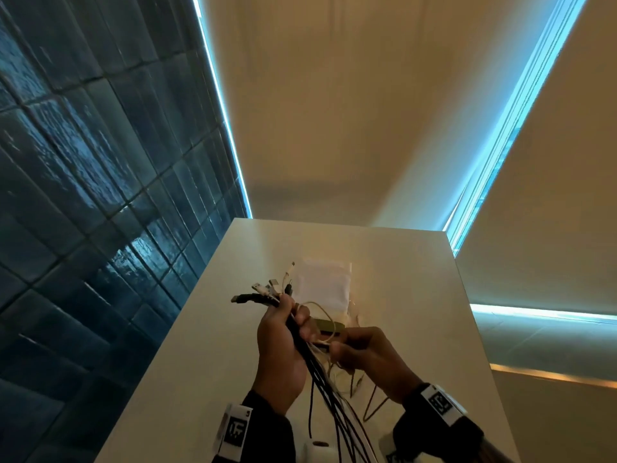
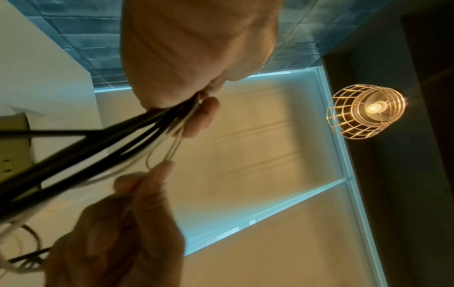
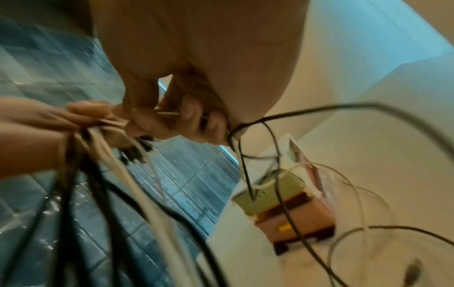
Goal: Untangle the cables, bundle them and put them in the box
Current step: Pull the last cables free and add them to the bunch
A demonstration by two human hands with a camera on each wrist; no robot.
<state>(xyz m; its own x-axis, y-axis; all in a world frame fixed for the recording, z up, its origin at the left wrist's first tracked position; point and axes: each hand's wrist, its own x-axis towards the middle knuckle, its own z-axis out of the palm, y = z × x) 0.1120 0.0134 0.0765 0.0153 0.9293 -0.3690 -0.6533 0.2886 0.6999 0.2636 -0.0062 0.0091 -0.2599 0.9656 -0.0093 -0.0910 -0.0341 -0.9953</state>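
Observation:
My left hand [image 1: 283,329] grips a bundle of black and white cables [image 1: 320,369] above the white table [image 1: 207,345]. Their plug ends [image 1: 263,290] fan out up and left of the fist, and the long ends hang toward the table's front. My right hand [image 1: 340,349], just right of the bundle, pinches a thin white cable [image 1: 325,310] that loops up from the bundle. The left wrist view shows that pinch on the thin cable [image 2: 172,153] below the left hand [image 2: 196,101]. The white box [image 1: 325,282] stands behind the hands.
An olive-green item [image 3: 272,192] lies in the box on a brown one. Loose thin cables [image 1: 370,406] trail on the table under my right hand. A blue tiled wall [image 1: 83,195] runs along the left. The table's right edge [image 1: 480,329] drops off. A wire-cage lamp [image 2: 366,110] hangs overhead.

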